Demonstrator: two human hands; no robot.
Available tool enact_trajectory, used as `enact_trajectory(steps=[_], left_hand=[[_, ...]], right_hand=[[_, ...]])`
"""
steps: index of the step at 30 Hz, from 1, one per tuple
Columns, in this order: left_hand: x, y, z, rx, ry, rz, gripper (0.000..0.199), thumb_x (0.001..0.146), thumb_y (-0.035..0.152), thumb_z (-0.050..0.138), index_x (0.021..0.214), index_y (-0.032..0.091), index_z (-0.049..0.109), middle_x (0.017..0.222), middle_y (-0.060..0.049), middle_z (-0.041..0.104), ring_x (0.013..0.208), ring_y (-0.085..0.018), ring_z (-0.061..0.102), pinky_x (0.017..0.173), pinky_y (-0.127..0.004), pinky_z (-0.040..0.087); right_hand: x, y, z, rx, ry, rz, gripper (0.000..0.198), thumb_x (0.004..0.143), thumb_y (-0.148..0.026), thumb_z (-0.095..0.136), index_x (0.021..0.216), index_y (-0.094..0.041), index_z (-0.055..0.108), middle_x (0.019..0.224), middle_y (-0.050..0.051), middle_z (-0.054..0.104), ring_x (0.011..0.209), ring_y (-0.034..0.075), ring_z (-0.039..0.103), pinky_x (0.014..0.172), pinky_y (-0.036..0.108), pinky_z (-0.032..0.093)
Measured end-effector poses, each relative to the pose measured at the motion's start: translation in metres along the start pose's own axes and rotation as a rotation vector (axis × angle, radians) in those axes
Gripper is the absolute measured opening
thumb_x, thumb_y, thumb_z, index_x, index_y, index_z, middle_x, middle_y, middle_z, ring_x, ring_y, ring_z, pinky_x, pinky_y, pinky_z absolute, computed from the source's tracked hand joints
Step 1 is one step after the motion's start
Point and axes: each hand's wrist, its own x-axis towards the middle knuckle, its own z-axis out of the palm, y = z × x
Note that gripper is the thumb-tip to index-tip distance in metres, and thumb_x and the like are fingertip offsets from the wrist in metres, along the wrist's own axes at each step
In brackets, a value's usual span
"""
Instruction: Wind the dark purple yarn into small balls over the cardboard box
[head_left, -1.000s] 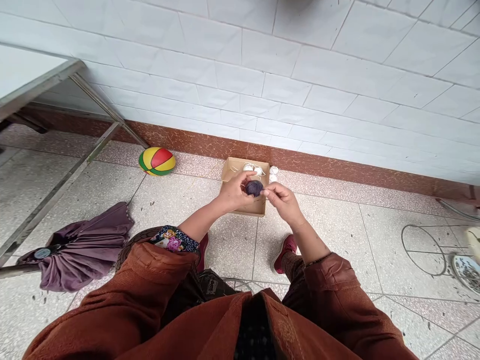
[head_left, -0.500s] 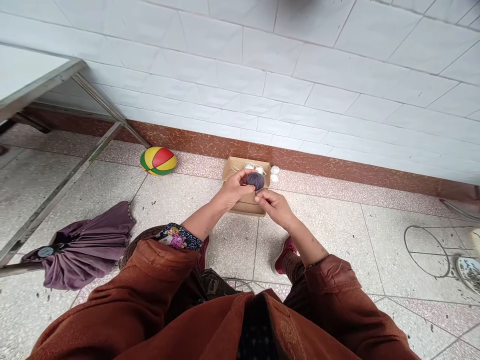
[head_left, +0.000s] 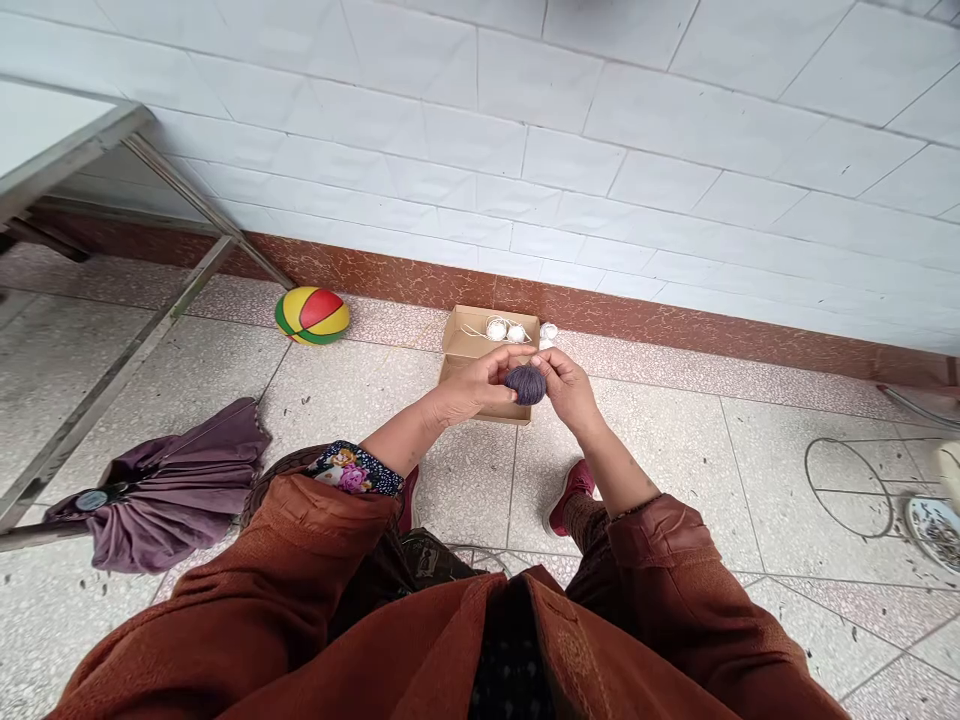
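Observation:
A small dark purple ball of yarn point(head_left: 526, 384) sits between both hands, held in the air above an open cardboard box point(head_left: 469, 346) on the tiled floor. My left hand point(head_left: 474, 384) grips the ball from the left. My right hand point(head_left: 568, 388) closes on it from the right, fingers touching its top. Two white yarn balls point(head_left: 506, 329) lie in the box's far end, and a third white ball point(head_left: 549, 331) rests on the floor just right of the box.
A yellow, red and green ball point(head_left: 312, 316) lies by the wall to the left. A folded purple umbrella point(head_left: 161, 490) lies under a metal table frame point(head_left: 112, 385). A wire ring stand point(head_left: 849, 488) and a dish point(head_left: 934, 530) are at the right.
My right hand has risen from below the purple ball to clasp its right side. The ball has shifted slightly right and nearer to me.

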Motion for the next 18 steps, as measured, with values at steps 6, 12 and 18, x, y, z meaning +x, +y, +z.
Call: enact_trajectory(steps=[6,12,18], left_hand=[[0.006,0.000,-0.001,-0.035,0.165,0.078,0.052,0.075,0.030,0.089,0.125,0.020,0.078,0.129,-0.012,0.075,0.124,-0.028,0.068,0.112,-0.044,0.051],[0.007,0.002,-0.008,0.187,0.368,0.052,0.057,0.074,0.026,0.083,0.130,0.018,0.074,0.125,-0.011,0.077,0.111,-0.023,0.071,0.108,-0.043,0.054],[0.003,0.000,-0.008,0.342,0.241,-0.026,0.056,0.074,0.025,0.082,0.129,0.018,0.077,0.121,-0.009,0.077,0.109,-0.024,0.071,0.106,-0.045,0.054]], right_hand=[[-0.007,0.008,0.013,-0.040,-0.133,0.089,0.024,0.095,-0.046,0.069,0.086,-0.023,0.071,0.079,0.000,0.069,0.077,0.019,0.060,0.074,0.031,0.049],[-0.016,-0.007,0.012,-0.031,-0.249,-0.084,0.033,0.101,-0.052,0.065,0.085,-0.024,0.071,0.081,0.000,0.067,0.078,0.018,0.060,0.078,0.032,0.049],[-0.008,-0.014,-0.003,0.005,-0.074,-0.145,0.038,0.102,-0.060,0.068,0.088,-0.025,0.070,0.081,0.001,0.065,0.077,0.019,0.059,0.076,0.033,0.050]])
